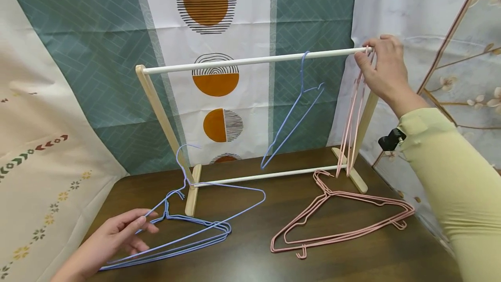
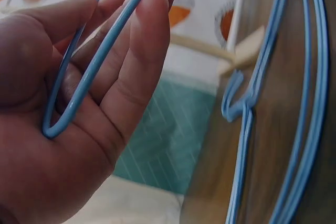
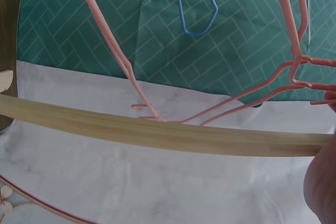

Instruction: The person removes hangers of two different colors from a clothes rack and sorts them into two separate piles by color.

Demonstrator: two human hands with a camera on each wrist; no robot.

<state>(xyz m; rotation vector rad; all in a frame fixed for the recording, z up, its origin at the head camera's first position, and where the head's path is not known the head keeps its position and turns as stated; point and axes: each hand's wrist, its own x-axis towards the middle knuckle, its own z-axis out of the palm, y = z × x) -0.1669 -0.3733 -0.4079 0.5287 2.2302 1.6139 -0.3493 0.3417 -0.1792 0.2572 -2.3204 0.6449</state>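
My left hand [image 1: 121, 234] pinches a blue wire hanger [image 1: 264, 194] between thumb and fingers, its hook pointing up. In the left wrist view the corner of this hanger [image 2: 100, 61] lies against the palm. Below it, a stack of blue hangers [image 2: 247, 98] lies on the table. My right hand [image 1: 385, 66] is at the right end of the white rail [image 1: 235, 62], thumb and fingers around the hooks of two pink hangers [image 1: 349, 121] that hang there. Another blue hanger [image 1: 302, 92] hangs alone on the rail, left of the pink ones.
A stack of pink hangers [image 1: 328, 193] lies on the brown table [image 1: 250, 260] in front of the rack's right side. The rack has wooden legs [image 1: 162, 114] and a low white bar [image 1: 266, 176]. Patterned cloth [image 1: 313, 8] hangs close behind.
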